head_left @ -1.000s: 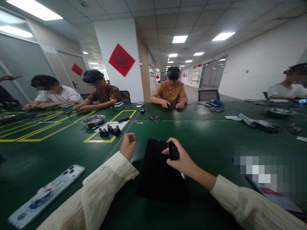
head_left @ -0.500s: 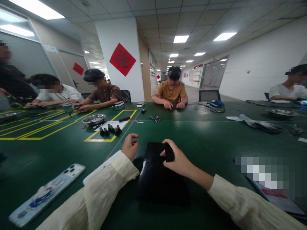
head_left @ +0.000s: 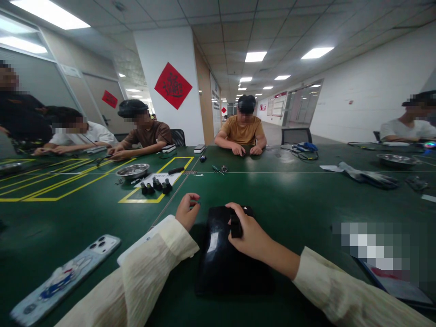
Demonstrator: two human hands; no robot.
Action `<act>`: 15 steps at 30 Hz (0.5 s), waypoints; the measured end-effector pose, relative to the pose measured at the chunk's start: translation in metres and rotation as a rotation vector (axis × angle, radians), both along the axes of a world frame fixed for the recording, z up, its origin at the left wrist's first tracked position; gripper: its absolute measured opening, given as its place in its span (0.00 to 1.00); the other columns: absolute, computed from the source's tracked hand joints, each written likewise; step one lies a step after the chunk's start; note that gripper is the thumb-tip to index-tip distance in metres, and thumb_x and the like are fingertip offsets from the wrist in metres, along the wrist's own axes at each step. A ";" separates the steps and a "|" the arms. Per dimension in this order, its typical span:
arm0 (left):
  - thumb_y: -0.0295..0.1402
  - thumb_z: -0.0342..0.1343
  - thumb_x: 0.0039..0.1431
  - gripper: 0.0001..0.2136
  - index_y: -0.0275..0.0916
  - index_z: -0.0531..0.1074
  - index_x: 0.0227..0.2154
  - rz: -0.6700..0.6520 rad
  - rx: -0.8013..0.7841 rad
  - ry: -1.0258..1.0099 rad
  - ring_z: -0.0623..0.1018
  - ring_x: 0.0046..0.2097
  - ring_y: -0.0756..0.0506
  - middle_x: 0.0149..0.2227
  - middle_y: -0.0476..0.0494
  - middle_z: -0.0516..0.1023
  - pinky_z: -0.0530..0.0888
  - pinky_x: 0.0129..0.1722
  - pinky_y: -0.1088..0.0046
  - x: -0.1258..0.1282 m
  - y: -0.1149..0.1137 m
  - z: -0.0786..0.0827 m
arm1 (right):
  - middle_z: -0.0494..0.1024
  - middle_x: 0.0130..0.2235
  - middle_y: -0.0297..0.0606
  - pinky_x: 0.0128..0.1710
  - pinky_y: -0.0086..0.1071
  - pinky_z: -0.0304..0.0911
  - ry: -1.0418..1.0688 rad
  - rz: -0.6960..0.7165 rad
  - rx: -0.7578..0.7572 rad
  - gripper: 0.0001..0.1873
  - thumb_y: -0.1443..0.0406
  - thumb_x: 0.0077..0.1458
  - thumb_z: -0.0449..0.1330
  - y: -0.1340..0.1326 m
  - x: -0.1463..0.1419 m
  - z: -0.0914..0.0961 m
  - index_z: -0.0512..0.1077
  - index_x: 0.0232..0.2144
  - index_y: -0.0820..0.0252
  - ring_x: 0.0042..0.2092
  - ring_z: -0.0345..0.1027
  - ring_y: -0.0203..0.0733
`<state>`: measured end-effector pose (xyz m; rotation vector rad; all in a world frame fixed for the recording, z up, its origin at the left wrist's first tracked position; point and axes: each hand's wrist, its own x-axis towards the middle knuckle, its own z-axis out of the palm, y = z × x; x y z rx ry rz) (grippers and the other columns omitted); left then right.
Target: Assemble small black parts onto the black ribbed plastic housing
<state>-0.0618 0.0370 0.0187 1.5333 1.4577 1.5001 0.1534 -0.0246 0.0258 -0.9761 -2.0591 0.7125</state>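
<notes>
My right hand point(head_left: 250, 234) grips a small black block point(head_left: 235, 226) between thumb and fingers. It is over a glossy black flat slab point(head_left: 235, 272), which looks like a tablet, lying on the green table. Whether the block touches the slab I cannot tell. Left of the slab's far end, my left hand point(head_left: 187, 212) is raised with fingers loosely bent and a gap between thumb and fingertips. A small bluish spot shows at its fingertips, too small to name. Under my left sleeve lies a white flat object point(head_left: 146, 240), partly covered.
A phone in a patterned case point(head_left: 68, 279) lies at left. Ahead are several black cylindrical parts point(head_left: 156, 185), a metal bowl point(head_left: 132, 170) and pliers point(head_left: 218, 169). Gloves point(head_left: 369, 175) and a second bowl point(head_left: 398, 160) are at right. Several people sit around the table.
My right hand has moved slightly nearer to me with the black block, which has turned. A bright reflection has widened on the slab. My left hand has barely shifted.
</notes>
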 end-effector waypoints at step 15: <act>0.39 0.46 0.43 0.11 0.40 0.64 0.28 0.001 -0.062 -0.133 0.69 0.26 0.50 0.29 0.50 0.67 0.63 0.23 0.77 0.009 -0.004 -0.004 | 0.48 0.63 0.40 0.53 0.67 0.19 -0.166 -0.263 0.119 0.49 0.66 0.39 0.67 -0.043 0.016 0.025 0.49 0.60 0.42 0.63 0.28 0.66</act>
